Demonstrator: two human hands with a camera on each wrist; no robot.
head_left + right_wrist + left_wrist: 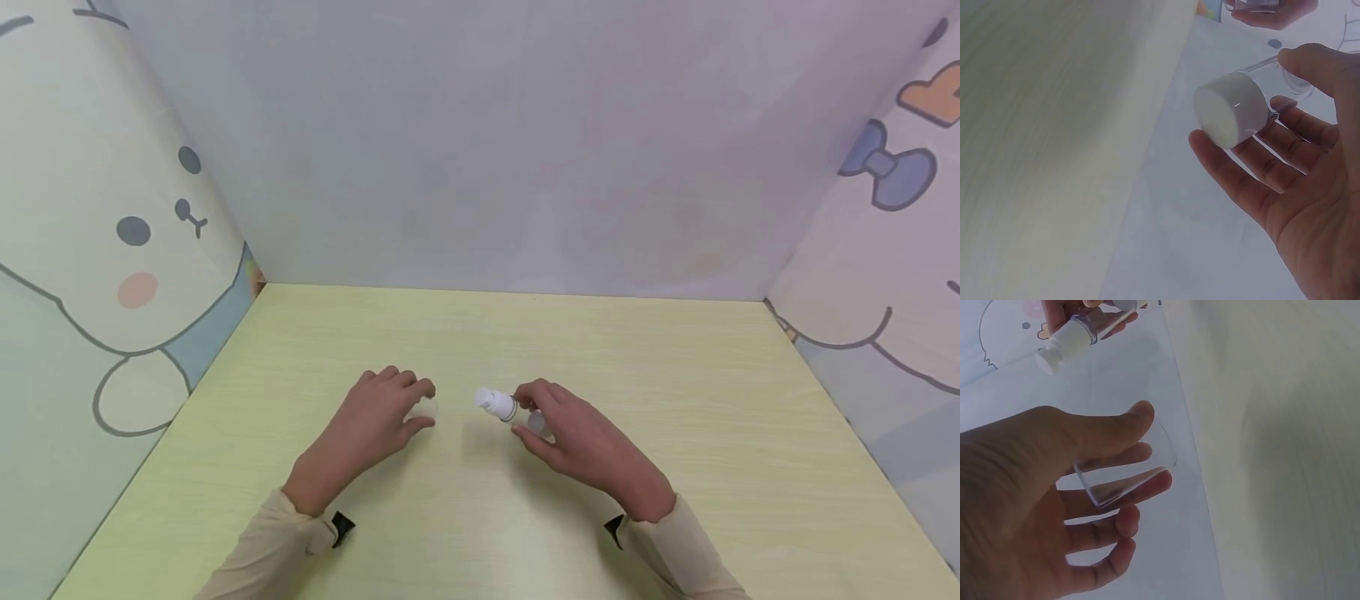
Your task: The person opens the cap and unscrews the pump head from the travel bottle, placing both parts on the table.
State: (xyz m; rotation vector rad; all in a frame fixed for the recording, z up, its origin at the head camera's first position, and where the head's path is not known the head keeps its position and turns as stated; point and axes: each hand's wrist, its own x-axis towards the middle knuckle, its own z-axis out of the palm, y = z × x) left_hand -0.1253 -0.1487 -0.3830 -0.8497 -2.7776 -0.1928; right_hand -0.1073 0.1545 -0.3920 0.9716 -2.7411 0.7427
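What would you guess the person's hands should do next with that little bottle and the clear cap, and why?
Probably bring the clear cap in the left hand over to the bottle's white pump top, which the right hand holds pointed toward it; the two are still apart.

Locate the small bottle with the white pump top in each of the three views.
Head: the bottle is at centre, held by the right hand, its white top pointing at the left hand.
Left wrist: top left, held beyond the clear cap.
Right wrist: centre right, its white base facing the camera.
Shared landmark: the yellow-green tabletop.
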